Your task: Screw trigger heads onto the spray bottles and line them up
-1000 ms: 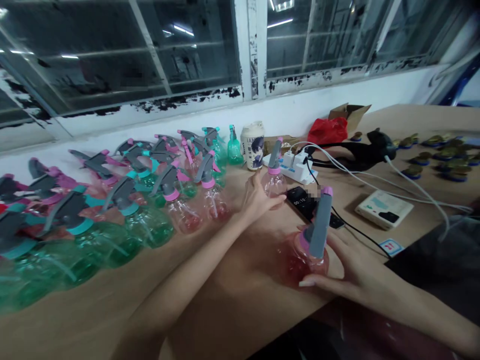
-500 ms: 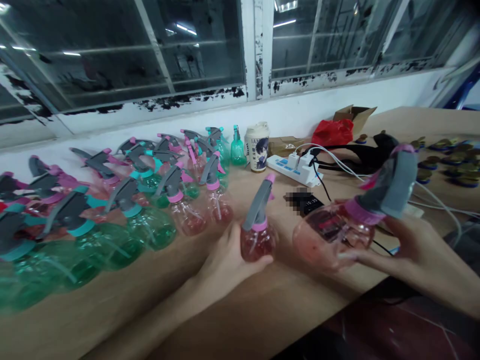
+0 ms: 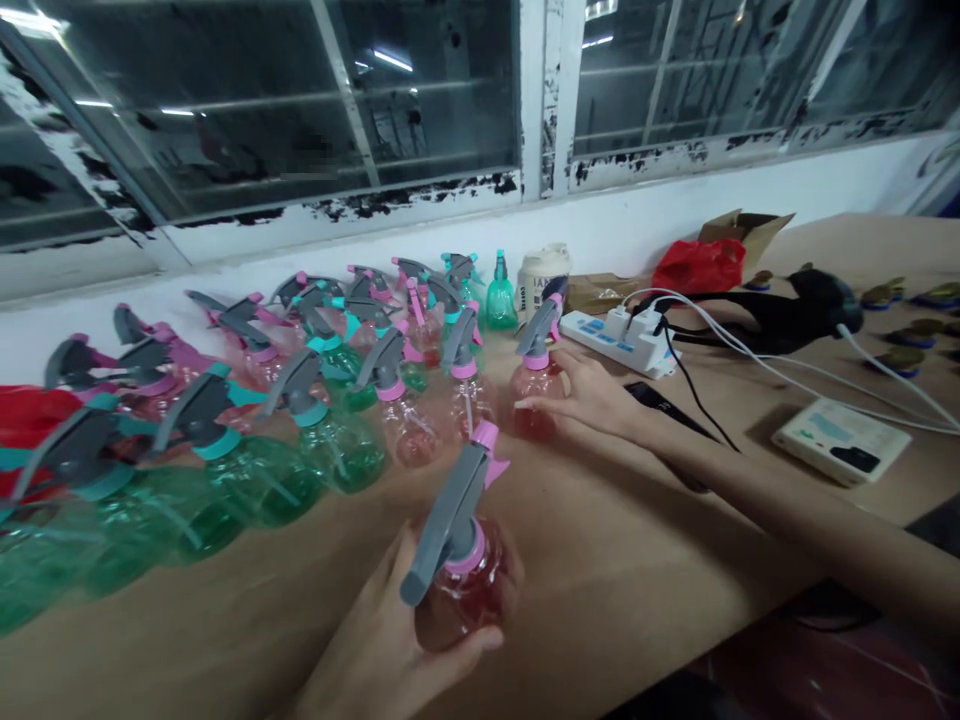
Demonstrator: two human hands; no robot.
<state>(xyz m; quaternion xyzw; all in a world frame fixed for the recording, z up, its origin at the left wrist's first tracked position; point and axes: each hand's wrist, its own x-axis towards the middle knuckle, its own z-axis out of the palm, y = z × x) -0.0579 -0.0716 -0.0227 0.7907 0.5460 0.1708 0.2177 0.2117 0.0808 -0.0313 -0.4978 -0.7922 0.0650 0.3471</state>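
Note:
My left hand (image 3: pixel 397 620) is wrapped round a pink spray bottle (image 3: pixel 469 590) with a grey and pink trigger head, close to me at the lower middle. Farther off, my right hand (image 3: pixel 592 395) grips a second pink spray bottle (image 3: pixel 534 390) by its round body, beside the rows of bottles. That one stands upright, just right of another pink spray bottle (image 3: pixel 472 395). Clear green spray bottles (image 3: pixel 262 475) with teal collars fill the left side, pink ones mixed among them.
A paper coffee cup (image 3: pixel 541 275) stands behind my right hand. To the right are a white power strip (image 3: pixel 622 340) with cables, a dark phone (image 3: pixel 667 405), a white box-shaped device (image 3: pixel 841 440), a black strap-like item (image 3: pixel 780 325) and a red bag (image 3: pixel 697 266).
My right hand has carried its bottle left and away from me, to the end of the row. My left hand has drawn its bottle nearer to me. The view has shifted slightly.

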